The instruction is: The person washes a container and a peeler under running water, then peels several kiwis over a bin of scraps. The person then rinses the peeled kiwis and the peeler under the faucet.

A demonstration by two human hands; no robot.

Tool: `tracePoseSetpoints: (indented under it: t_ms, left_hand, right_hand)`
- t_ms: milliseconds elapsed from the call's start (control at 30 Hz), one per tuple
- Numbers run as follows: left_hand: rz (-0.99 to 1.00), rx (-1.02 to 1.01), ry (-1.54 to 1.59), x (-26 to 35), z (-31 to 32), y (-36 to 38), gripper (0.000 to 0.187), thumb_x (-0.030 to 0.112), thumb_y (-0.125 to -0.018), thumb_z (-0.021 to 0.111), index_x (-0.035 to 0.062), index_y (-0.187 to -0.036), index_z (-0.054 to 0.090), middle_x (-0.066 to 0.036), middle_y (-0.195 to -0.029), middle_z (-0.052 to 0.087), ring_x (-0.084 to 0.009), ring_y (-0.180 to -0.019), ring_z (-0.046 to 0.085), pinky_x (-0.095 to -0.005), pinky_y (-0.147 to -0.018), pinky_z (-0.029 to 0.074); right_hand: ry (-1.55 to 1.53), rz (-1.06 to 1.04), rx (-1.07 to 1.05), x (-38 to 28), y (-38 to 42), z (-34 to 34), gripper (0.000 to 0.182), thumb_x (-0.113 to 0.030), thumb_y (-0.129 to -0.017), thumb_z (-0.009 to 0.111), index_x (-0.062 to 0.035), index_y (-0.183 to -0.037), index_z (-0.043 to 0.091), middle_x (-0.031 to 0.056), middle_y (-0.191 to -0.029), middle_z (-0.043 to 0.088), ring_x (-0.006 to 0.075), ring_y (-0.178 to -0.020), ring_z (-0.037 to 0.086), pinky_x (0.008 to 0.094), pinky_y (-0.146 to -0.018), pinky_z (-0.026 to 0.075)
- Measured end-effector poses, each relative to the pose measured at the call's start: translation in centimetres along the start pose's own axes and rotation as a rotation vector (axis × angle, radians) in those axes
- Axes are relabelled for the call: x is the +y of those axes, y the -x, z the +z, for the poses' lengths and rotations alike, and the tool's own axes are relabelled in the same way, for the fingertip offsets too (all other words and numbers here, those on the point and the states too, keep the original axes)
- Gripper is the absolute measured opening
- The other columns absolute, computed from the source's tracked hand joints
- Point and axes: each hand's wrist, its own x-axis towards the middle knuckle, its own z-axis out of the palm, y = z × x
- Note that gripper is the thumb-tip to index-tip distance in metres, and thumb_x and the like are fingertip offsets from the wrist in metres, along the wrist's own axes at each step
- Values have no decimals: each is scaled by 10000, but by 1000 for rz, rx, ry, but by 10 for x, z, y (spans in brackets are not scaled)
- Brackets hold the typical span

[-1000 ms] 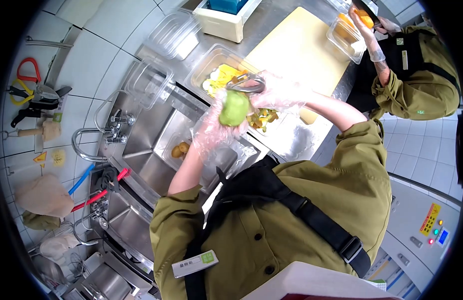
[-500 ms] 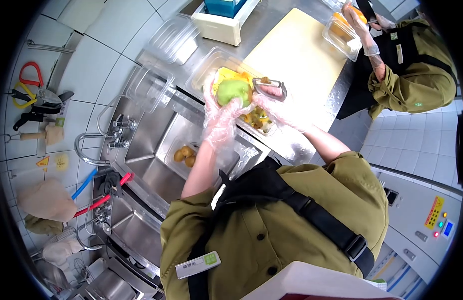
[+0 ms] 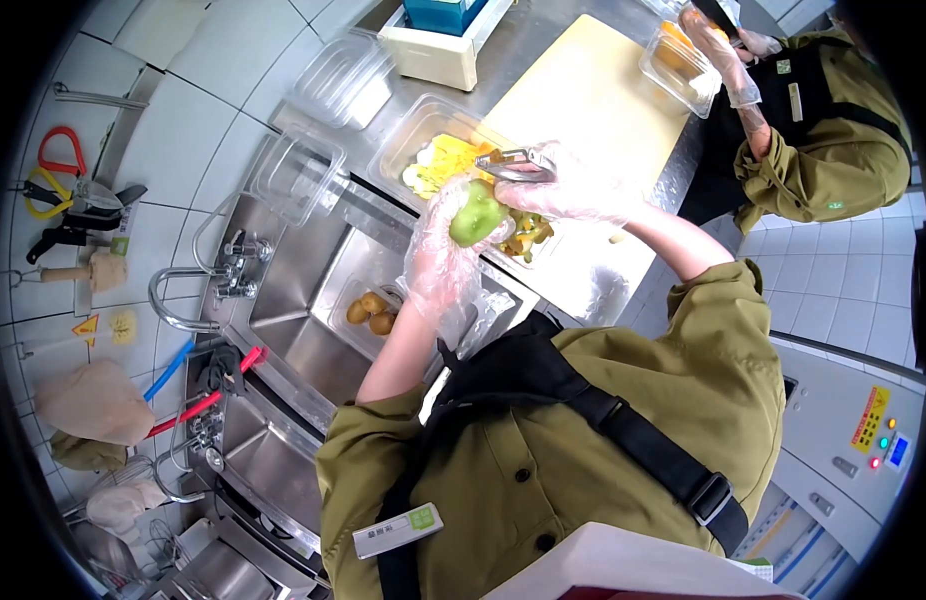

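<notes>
My left hand [image 3: 445, 240], in a clear plastic glove, is closed around a peeled green kiwi [image 3: 477, 214]. My right hand [image 3: 568, 185], gloved too, grips a metal peeler [image 3: 517, 165] with brown peel stuck at its head, just above and right of the kiwi. Under both hands is a clear plastic tub [image 3: 391, 150] holding yellow peelings [image 3: 445, 163] at its far end. Dark green and orange scraps [image 3: 528, 235] lie at the near end, partly hidden by my hands.
Brown unpeeled kiwis [image 3: 371, 312] sit in a clear container in the steel sink [image 3: 303, 345]. A cream cutting board [image 3: 573, 85] lies beyond my right hand. Clear containers [image 3: 343, 80] and a scale [image 3: 438, 50] stand behind. A co-worker's gloved hand [image 3: 718, 55] is over a container of orange pieces [image 3: 681, 70].
My right hand with the peeler has lifted off the kiwi and moved up. The left hand has turned the kiwi and brought it slightly lower and nearer to me.
</notes>
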Motion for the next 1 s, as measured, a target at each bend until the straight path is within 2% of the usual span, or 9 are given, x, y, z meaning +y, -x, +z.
tracePoseSetpoints:
  t_ms: [100,200,333,367,500,600,700,900,1000]
  left_hand:
    - [-249,-7,240,8,13,8,356,274,-913,466,48,-1185,428,-131,-1150,486,-248,-1007,539,-409,-778,522]
    - [-479,-396,414,7,-19,-1,371,215,-895,479,8,-1197,423,-164,-1129,512,-300,-1005,541,-440,-728,511]
    - [-429,-201,179,12,-2,14,430,113,-838,504,-1,-1237,392,-170,-1109,515,-289,-969,544,-380,-766,487]
    - [-428,-380,102,14,-4,8,559,38,-789,566,25,-1291,320,-119,-1158,484,-247,-995,532,-343,-862,457]
    - [-157,-299,-172,10,10,11,651,-48,-726,612,27,-1300,315,-79,-1152,481,-180,-1009,525,-305,-883,443]
    - [-81,-203,-313,3,4,10,656,-17,-709,664,22,-1280,343,-61,-1136,494,-171,-985,534,-295,-889,436]
    - [-66,-155,-426,0,6,8,583,-56,-707,645,22,-1233,405,-58,-1121,509,-157,-1037,510,-277,-903,424]
    - [-20,-144,-524,-7,-6,-4,560,23,-675,728,5,-1163,455,-50,-1030,551,-129,-962,532,-251,-837,444]
    - [-39,-49,-479,-10,-11,-5,532,-37,-689,674,17,-1171,455,-43,-1034,560,-157,-972,546,-276,-881,438]
  right_hand:
    - [-6,39,-60,-11,4,-9,507,-396,-719,684,19,-999,599,100,-892,615,159,-836,546,287,-769,433]
    - [50,42,-81,7,-6,-14,519,-403,-705,695,21,-988,598,103,-891,613,159,-843,549,287,-772,433]
    - [106,3,-49,-21,7,-19,432,-341,-736,679,7,-983,612,75,-866,612,132,-812,539,274,-739,435]
    - [94,-14,-100,-26,5,-21,388,-300,-752,673,5,-985,617,57,-825,605,109,-772,525,267,-699,436]
    - [210,-293,-126,-14,-5,-14,265,-215,-784,641,15,-913,616,33,-742,572,82,-679,499,260,-613,432]
    - [105,-123,-243,-13,-9,-15,228,-185,-778,624,24,-866,598,38,-711,553,89,-656,497,275,-593,424]
    - [146,-170,-275,-13,-14,-12,222,-145,-742,615,36,-865,582,88,-703,557,152,-664,537,309,-614,430]
    - [443,-390,-111,-8,-15,-2,267,-106,-686,597,39,-910,575,189,-805,553,298,-753,570,381,-679,434]
    - [478,-323,-125,-9,-16,0,215,-140,-732,553,20,-873,574,192,-848,568,333,-775,565,378,-696,449]
